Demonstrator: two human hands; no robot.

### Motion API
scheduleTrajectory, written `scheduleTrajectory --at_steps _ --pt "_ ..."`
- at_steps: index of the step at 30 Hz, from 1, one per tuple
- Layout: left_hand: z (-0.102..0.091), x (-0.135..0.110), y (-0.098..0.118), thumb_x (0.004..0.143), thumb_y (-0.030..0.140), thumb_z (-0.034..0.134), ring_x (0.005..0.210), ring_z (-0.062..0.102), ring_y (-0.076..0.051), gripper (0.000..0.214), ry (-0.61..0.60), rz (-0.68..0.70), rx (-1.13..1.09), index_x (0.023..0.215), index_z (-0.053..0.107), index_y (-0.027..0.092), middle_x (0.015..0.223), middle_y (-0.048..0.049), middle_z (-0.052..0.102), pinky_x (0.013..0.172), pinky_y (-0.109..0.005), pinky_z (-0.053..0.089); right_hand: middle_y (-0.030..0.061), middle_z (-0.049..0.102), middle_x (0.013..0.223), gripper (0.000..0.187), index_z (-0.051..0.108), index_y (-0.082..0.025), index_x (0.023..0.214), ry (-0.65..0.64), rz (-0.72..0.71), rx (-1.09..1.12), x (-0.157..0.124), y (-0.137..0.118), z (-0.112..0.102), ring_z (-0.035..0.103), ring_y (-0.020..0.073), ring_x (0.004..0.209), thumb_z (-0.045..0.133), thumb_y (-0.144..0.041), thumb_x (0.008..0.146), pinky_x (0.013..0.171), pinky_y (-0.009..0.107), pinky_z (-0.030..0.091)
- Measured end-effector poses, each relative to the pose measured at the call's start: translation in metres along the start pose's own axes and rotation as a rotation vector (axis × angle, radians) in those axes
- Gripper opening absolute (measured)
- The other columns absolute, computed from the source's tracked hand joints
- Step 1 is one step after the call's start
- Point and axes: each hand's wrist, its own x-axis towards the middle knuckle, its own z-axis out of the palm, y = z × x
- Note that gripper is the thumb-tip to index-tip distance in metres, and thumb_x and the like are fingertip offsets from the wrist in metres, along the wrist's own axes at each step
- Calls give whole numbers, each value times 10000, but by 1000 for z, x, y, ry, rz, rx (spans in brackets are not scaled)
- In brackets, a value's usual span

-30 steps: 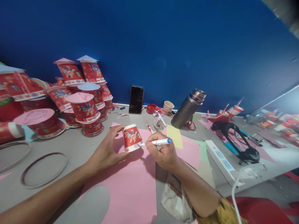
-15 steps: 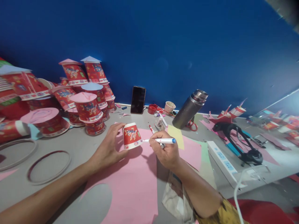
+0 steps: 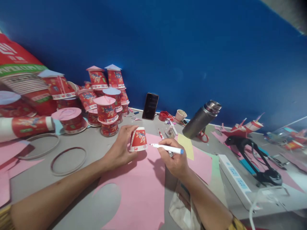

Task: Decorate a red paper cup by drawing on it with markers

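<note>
My left hand (image 3: 123,145) grips a red and white patterned paper cup (image 3: 139,140), held upside down with its wide rim low. The cup's near-left side shows a white strip, perhaps a cut or a seam. In my right hand (image 3: 175,159) is a white marker pen (image 3: 168,148) with a blue end, its tip pointing left at the cup. A small gap shows between tip and cup. Beneath both hands lies pink paper (image 3: 144,191) with a round piece cut out of it.
Stacked red paper cups with paper tops (image 3: 105,110) stand at the left, near two cardboard rings (image 3: 68,161). A phone (image 3: 150,106) leans on the blue wall. A thermos (image 3: 202,118), a power strip (image 3: 236,180) and a black headset-like frame (image 3: 254,156) are on the right.
The marker tip has moved away from the cup's lower edge, where it was before. The cup has been turned, so its left side now shows. My view has shifted left.
</note>
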Motion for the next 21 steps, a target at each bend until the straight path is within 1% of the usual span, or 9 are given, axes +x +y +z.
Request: scheduleTrajectory --at_steps 3,5,8,10,13,16,21 --pt "1 -1 0 781 232 698 1371 540 -383 811 18 27 33 1544 421 231 1413 -151 512 1189 -608 487 -2 713 740 73 713 -208 959 -33 -10 -4 -2 0 2 630 135 597 654 -250 972 575 240 493" --pt "3 -3 0 781 243 727 1374 530 -388 832 8 39 64 1551 413 232 1423 -156 500 1190 -603 480 -2 723 747 79 718 -208 963 -54 -21 0 -3 1 3 638 134 598 647 -242 975 579 240 494" --pt "6 -5 0 824 346 792 1394 500 -413 831 -29 52 139 1555 415 230 1452 -175 489 1188 -612 464 11 751 791 71 720 -208 946 -71 -48 -3 -5 2 6 660 136 626 659 -238 967 600 240 502" --pt "7 -6 0 841 389 807 1396 493 -423 826 -20 65 189 1554 424 225 1458 -184 489 1179 -614 463 16 762 809 72 720 -209 929 -86 -63 4 -6 1 8 674 138 650 667 -240 967 623 239 513" --pt "8 -5 -1 827 376 821 1360 514 -420 837 -3 92 233 1551 430 219 1434 -188 506 1150 -598 478 10 760 794 70 715 -211 926 -101 -46 16 -7 -1 12 667 135 636 667 -240 968 619 237 512" --pt "9 -4 -4 820 369 829 1323 531 -410 861 -17 106 260 1559 413 217 1420 -186 515 1128 -584 489 11 752 780 71 705 -209 923 -102 -30 12 -9 -2 16 648 133 605 657 -235 968 594 241 504" --pt "11 -4 -4 828 394 823 1279 556 -401 845 13 112 288 1553 423 220 1398 -180 542 1095 -563 493 15 746 772 82 703 -212 932 -110 -69 -30 -11 -2 19 640 141 589 641 -236 981 592 258 508"
